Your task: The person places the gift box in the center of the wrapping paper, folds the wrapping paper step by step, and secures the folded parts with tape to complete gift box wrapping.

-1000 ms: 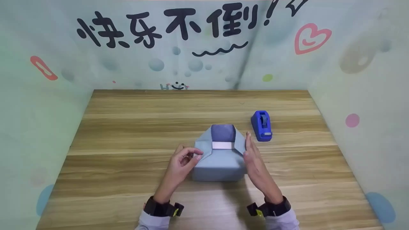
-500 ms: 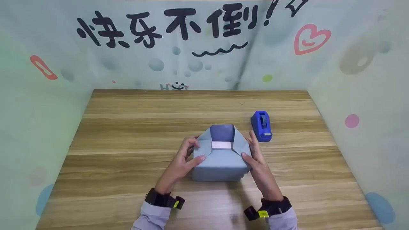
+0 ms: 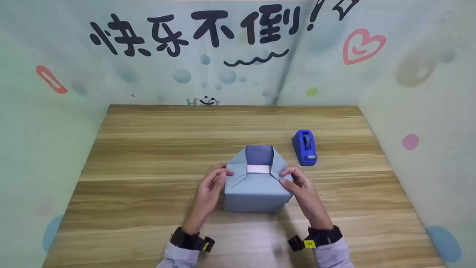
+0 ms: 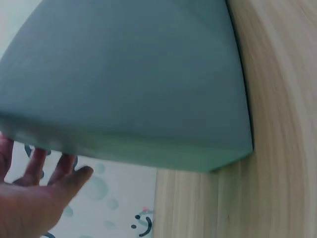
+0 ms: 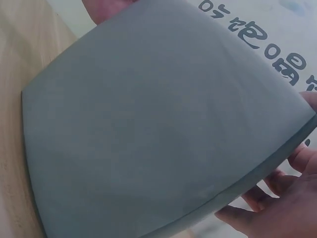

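Note:
A box wrapped in blue-grey paper (image 3: 256, 186) stands on the table in front of me. Its left and right paper folds lean inward over the top, the far flap (image 3: 259, 154) is up, and a pale strip (image 3: 258, 169) shows between them. My left hand (image 3: 210, 186) rests its fingers against the left side and fold; in the left wrist view these fingers touch the box wall (image 4: 124, 74). On the right, my right hand (image 3: 306, 193) has thumb and index finger close together on the right fold (image 3: 280, 167), pinching the paper; its other fingers lie along the side.
A blue tape dispenser (image 3: 305, 149) stands behind and to the right of the box. The wooden table (image 3: 148, 149) is bounded by printed wall sheets (image 3: 148, 82) at the back and both sides.
My right hand has gone from lying flat along the box's side to bringing thumb and index finger onto the right fold. The left thumb has moved off the left fold.

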Demonstrator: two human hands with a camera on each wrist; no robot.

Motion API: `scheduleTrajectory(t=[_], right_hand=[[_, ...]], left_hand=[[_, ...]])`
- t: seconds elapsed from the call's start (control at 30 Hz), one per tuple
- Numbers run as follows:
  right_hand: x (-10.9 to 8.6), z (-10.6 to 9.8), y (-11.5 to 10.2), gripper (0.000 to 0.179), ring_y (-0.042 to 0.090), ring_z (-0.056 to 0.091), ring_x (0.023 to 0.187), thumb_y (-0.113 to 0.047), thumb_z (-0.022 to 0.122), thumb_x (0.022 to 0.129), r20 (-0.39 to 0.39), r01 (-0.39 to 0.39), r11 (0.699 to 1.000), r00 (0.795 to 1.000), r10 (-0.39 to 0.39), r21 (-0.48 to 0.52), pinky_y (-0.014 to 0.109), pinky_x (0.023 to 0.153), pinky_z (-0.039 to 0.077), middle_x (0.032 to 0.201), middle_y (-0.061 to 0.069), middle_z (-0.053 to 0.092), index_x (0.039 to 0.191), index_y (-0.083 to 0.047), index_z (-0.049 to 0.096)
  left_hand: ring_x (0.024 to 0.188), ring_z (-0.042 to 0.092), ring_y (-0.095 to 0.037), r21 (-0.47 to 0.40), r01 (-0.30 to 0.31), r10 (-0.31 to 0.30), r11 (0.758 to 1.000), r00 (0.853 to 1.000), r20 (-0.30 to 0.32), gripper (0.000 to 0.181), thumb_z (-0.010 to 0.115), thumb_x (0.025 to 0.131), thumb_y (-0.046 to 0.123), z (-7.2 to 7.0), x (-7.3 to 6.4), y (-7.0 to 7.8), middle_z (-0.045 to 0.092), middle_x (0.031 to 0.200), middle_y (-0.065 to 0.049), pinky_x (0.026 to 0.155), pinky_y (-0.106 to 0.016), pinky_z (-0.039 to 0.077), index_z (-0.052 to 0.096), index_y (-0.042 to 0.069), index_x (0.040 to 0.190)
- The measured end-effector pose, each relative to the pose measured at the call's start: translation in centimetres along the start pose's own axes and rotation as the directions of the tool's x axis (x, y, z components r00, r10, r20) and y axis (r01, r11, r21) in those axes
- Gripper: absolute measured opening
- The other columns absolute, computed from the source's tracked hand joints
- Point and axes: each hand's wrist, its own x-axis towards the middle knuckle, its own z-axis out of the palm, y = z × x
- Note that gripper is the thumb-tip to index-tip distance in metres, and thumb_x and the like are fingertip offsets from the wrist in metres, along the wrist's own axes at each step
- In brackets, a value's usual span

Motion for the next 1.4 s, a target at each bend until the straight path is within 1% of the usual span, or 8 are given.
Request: scheduleTrajectory(t=[0.17, 0.33, 0.53, 0.67, 0.77, 0.97, 1.2, 1.4], right_hand=[[0.3, -0.4, -0.7, 0.017, 0.014, 0.046, 0.112, 0.002, 0.057, 0.084, 0.031, -0.051, 0.998, 0.998, 0.052, -0.035, 0.023, 0.093, 0.036, 0.108, 0.003, 0.054, 0.101, 0.002, 0.058], [0.9, -0.8, -1.2, 0.03, 0.016, 0.041, 0.121, -0.001, 0.058, 0.085, 0.121, -0.077, 0.99, 0.989, 0.091, -0.117, 0.025, 0.097, 0.035, 0.122, 0.005, 0.052, 0.113, 0.005, 0.057], [1.3, -1.2, -1.2, 0.037, 0.016, 0.037, 0.13, -0.009, 0.061, 0.086, 0.194, -0.071, 0.985, 0.976, 0.101, -0.156, 0.028, 0.102, 0.034, 0.132, 0.006, 0.05, 0.123, -0.001, 0.057], [1.4, -1.3, -1.1, 0.039, 0.016, 0.035, 0.131, -0.01, 0.061, 0.086, 0.199, -0.062, 0.985, 0.976, 0.093, -0.158, 0.029, 0.103, 0.034, 0.133, 0.004, 0.05, 0.124, -0.003, 0.057], [1.5, -1.3, -1.0, 0.039, 0.015, 0.035, 0.132, -0.009, 0.06, 0.087, 0.209, -0.036, 0.988, 0.976, 0.068, -0.151, 0.028, 0.106, 0.031, 0.133, 0.005, 0.05, 0.125, -0.003, 0.056], [1.5, -1.3, -0.7, 0.038, 0.016, 0.035, 0.131, -0.004, 0.059, 0.087, 0.226, 0.044, 0.991, 0.974, -0.015, -0.123, 0.022, 0.107, 0.027, 0.131, 0.007, 0.049, 0.125, 0.0, 0.056], [1.2, -1.1, -0.3, 0.035, 0.016, 0.04, 0.128, -0.002, 0.059, 0.087, 0.187, 0.079, 0.993, 0.98, -0.062, -0.086, 0.022, 0.107, 0.029, 0.129, 0.007, 0.053, 0.121, 0.003, 0.058], [0.7, -1.1, -0.5, 0.026, 0.017, 0.049, 0.122, -0.005, 0.06, 0.087, 0.159, 0.096, 0.989, 0.984, -0.078, -0.11, 0.024, 0.103, 0.036, 0.122, 0.007, 0.059, 0.111, 0.005, 0.062]], left_hand=[[0.125, 0.043, -0.025, 0.05, 0.001, -0.007, 0.999, 0.993, 0.121, 0.017, 0.06, 0.088, 0.006, -0.5, 0.9, 0.2, 0.055, 0.118, -0.014, 0.112, -0.04, 0.029, 0.064, -0.001, 0.104], [0.119, 0.044, -0.022, 0.145, 0.032, -0.067, 0.989, 0.968, 0.241, 0.023, 0.066, 0.086, 0.017, 0.0, 2.2, 1.0, 0.053, 0.117, -0.006, 0.11, -0.047, 0.026, 0.067, 0.01, 0.107], [0.128, 0.036, -0.027, 0.151, 0.034, -0.085, 0.988, 0.934, 0.346, 0.022, 0.051, 0.093, 0.011, -0.3, 3.3, 1.3, 0.047, 0.125, -0.01, 0.11, -0.052, 0.02, 0.066, 0.006, 0.109], [0.131, 0.032, -0.026, 0.121, 0.089, -0.13, 0.989, 0.91, 0.395, 0.027, 0.042, 0.097, 0.012, -0.7, 3.5, 1.5, 0.043, 0.131, -0.008, 0.109, -0.049, 0.019, 0.064, 0.007, 0.113], [0.13, 0.033, -0.024, 0.116, 0.121, -0.155, 0.986, 0.919, 0.363, 0.024, 0.048, 0.095, 0.013, -0.6, 3.4, 1.6, 0.043, 0.132, -0.005, 0.109, -0.047, 0.021, 0.065, 0.009, 0.112], [0.122, 0.042, -0.028, 0.026, 0.132, -0.134, 0.991, 0.982, 0.135, 0.028, 0.06, 0.082, -0.001, 0.3, 3.2, 1.6, 0.05, 0.126, -0.017, 0.103, -0.04, 0.03, 0.049, -0.003, 0.109], [0.112, 0.049, -0.027, -0.093, 0.191, -0.191, 0.977, 0.982, 0.01, 0.046, 0.064, 0.076, -0.005, 0.8, 3.0, 1.8, 0.059, 0.115, -0.02, 0.095, -0.033, 0.035, 0.042, 0.0, 0.116], [0.116, 0.05, -0.029, -0.018, 0.091, -0.091, 0.996, 0.996, 0.002, 0.041, 0.067, 0.077, -0.003, 0.7, 2.8, 1.7, 0.066, 0.105, -0.02, 0.107, -0.042, 0.028, 0.046, -0.003, 0.112]])
